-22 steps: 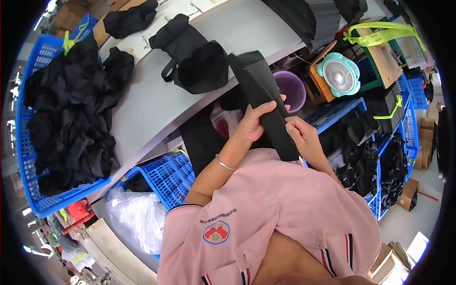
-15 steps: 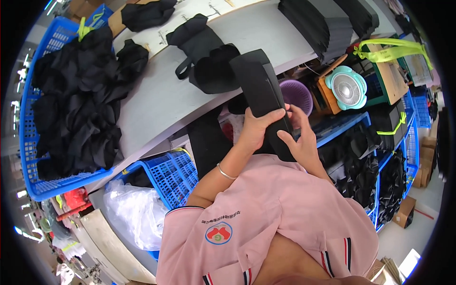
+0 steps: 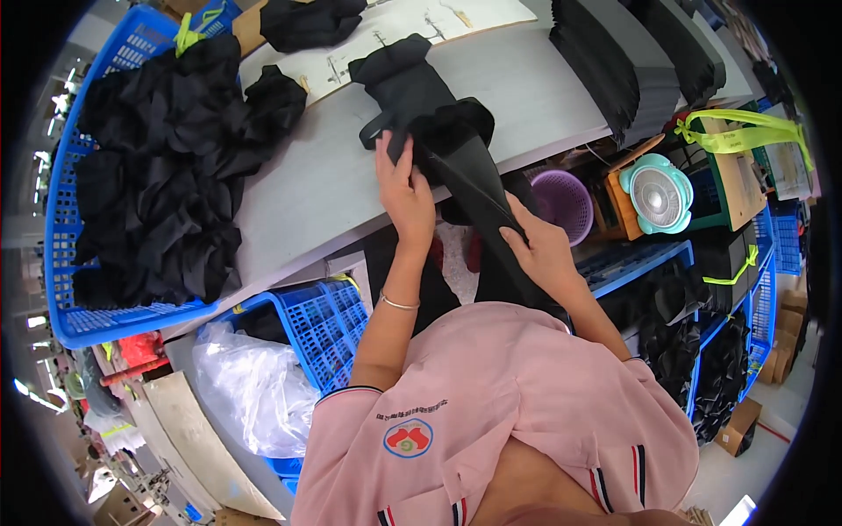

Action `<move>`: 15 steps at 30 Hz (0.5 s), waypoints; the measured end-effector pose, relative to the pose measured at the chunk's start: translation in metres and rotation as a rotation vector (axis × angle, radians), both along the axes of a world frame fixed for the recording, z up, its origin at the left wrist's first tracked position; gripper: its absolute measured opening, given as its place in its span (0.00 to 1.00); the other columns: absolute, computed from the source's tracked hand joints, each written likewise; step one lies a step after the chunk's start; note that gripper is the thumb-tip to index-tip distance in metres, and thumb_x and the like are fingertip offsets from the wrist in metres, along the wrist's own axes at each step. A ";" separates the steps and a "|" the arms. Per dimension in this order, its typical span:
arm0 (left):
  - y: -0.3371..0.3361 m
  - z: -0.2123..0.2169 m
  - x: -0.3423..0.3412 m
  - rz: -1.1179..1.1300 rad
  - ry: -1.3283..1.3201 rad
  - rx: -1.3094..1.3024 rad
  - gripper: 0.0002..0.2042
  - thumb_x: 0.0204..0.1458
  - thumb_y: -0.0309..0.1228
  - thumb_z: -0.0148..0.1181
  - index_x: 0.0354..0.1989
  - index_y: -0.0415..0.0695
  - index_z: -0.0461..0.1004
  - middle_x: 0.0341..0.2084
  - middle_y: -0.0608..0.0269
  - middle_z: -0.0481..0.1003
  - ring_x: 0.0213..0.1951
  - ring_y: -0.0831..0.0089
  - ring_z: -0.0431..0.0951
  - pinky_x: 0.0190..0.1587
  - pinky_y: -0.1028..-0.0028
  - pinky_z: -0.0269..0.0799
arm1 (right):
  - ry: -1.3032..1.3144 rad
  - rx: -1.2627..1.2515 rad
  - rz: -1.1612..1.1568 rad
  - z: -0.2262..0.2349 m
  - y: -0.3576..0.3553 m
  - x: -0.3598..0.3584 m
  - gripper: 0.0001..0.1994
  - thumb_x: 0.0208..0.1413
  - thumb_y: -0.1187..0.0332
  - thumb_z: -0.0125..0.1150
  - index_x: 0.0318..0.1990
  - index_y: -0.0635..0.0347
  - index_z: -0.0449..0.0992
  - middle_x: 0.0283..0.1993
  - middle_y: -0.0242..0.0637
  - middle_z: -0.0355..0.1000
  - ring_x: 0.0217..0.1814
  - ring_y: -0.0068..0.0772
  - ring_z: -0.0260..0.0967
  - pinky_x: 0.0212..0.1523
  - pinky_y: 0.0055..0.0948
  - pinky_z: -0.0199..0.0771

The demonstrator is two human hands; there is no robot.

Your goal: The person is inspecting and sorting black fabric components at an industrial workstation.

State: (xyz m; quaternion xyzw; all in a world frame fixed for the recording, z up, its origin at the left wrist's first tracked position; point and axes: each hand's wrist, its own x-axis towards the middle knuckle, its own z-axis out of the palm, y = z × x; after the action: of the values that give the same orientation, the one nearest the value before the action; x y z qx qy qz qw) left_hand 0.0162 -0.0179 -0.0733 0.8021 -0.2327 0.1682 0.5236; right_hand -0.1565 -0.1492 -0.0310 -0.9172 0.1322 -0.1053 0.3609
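- Left hand (image 3: 409,197), yours: fingers slightly apart, laid on the near edge of the black piece; whether they grip it you cannot tell, black lying on black there.
- Right hand (image 3: 544,252), yours: thumb and fingers clamped on the right edge of the strip.
- Strip (image 3: 478,191), black, long: slanting from the black piece by your left hand, past the worktop's near edge, down toward your shirt (image 3: 544,377).
- Black piece (image 3: 408,83), with a loop at its left side: on the worktop, ahead of your hands.
- Worktop (image 3: 303,167), pale grey: running across in front of you.
- Board (image 3: 504,16), white, marked: along the worktop's far side.
- Large crate (image 3: 61,254), blue: to your left, holding a heap (image 3: 167,167) of black pieces.
- Stacks, black, two: a near stack (image 3: 605,66) and a far stack (image 3: 680,44), at the worktop's right end.
- Basket (image 3: 566,206), purple: below the worktop edge, beyond your right hand.
- Fan (image 3: 658,197), teal: to the right of the basket.
- Small crate (image 3: 324,316), blue, tilted: left of your left forearm, beside a clear bag (image 3: 254,394).
- Bracelet (image 3: 396,303), silver-coloured: on your left wrist.
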 end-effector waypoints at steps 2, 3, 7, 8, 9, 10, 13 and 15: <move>-0.006 0.004 0.003 -0.035 -0.032 -0.007 0.25 0.49 0.10 0.45 0.55 0.42 0.76 0.65 0.51 0.63 0.67 0.55 0.63 0.57 0.73 0.66 | -0.024 -0.053 0.000 0.004 0.003 0.010 0.27 0.58 0.70 0.59 0.65 0.57 0.65 0.46 0.51 0.75 0.38 0.54 0.76 0.38 0.35 0.76; -0.010 0.007 0.002 -0.135 0.005 -0.015 0.27 0.46 0.10 0.44 0.54 0.42 0.76 0.65 0.52 0.64 0.68 0.56 0.61 0.58 0.72 0.66 | -0.009 -0.113 0.004 0.005 0.003 0.016 0.27 0.57 0.70 0.59 0.66 0.56 0.64 0.43 0.49 0.76 0.38 0.54 0.76 0.36 0.38 0.76; -0.018 0.027 -0.005 -0.417 0.022 -0.008 0.24 0.44 0.10 0.44 0.50 0.34 0.76 0.65 0.54 0.66 0.71 0.55 0.56 0.67 0.64 0.58 | 0.020 -0.354 0.033 0.003 -0.002 0.046 0.24 0.54 0.70 0.61 0.60 0.55 0.68 0.34 0.45 0.75 0.32 0.50 0.76 0.29 0.46 0.73; -0.020 0.032 -0.010 -0.447 0.055 -0.024 0.25 0.44 0.10 0.45 0.51 0.38 0.77 0.64 0.55 0.67 0.70 0.55 0.58 0.67 0.64 0.59 | 0.109 -0.343 0.022 -0.002 -0.003 0.056 0.24 0.54 0.70 0.61 0.60 0.55 0.68 0.34 0.45 0.75 0.32 0.50 0.76 0.29 0.46 0.73; -0.019 0.036 -0.013 -0.465 0.049 -0.007 0.25 0.44 0.10 0.45 0.51 0.38 0.77 0.64 0.55 0.67 0.70 0.55 0.58 0.67 0.64 0.59 | 0.036 -0.385 0.003 -0.009 -0.004 0.066 0.22 0.50 0.70 0.61 0.55 0.55 0.71 0.33 0.44 0.75 0.28 0.47 0.75 0.27 0.45 0.73; -0.018 0.039 -0.017 -0.559 0.046 0.011 0.25 0.45 0.10 0.46 0.51 0.41 0.78 0.64 0.56 0.67 0.70 0.55 0.59 0.67 0.64 0.59 | -0.106 -0.427 -0.002 -0.016 -0.007 0.074 0.20 0.47 0.71 0.62 0.51 0.55 0.73 0.32 0.42 0.75 0.24 0.45 0.75 0.24 0.45 0.72; -0.014 0.046 -0.023 -0.671 0.060 0.026 0.31 0.41 0.09 0.44 0.52 0.49 0.80 0.63 0.56 0.69 0.69 0.55 0.61 0.64 0.67 0.63 | -0.193 -0.463 0.197 -0.042 -0.017 0.087 0.14 0.45 0.70 0.62 0.42 0.56 0.75 0.34 0.42 0.76 0.22 0.45 0.73 0.23 0.45 0.72; -0.010 0.049 -0.024 -0.728 0.089 0.070 0.30 0.42 0.09 0.45 0.51 0.50 0.81 0.62 0.57 0.70 0.68 0.55 0.62 0.64 0.67 0.63 | 0.064 -0.549 0.281 -0.056 -0.022 0.085 0.10 0.46 0.68 0.62 0.39 0.56 0.76 0.37 0.42 0.76 0.27 0.45 0.75 0.26 0.43 0.74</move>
State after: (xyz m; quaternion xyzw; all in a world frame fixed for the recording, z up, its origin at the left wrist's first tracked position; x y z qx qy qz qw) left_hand -0.0077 -0.0277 -0.0244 0.6909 -0.4853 -0.0723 0.5310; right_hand -0.0712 -0.1710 -0.0869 -0.9925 -0.0182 -0.0571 0.1062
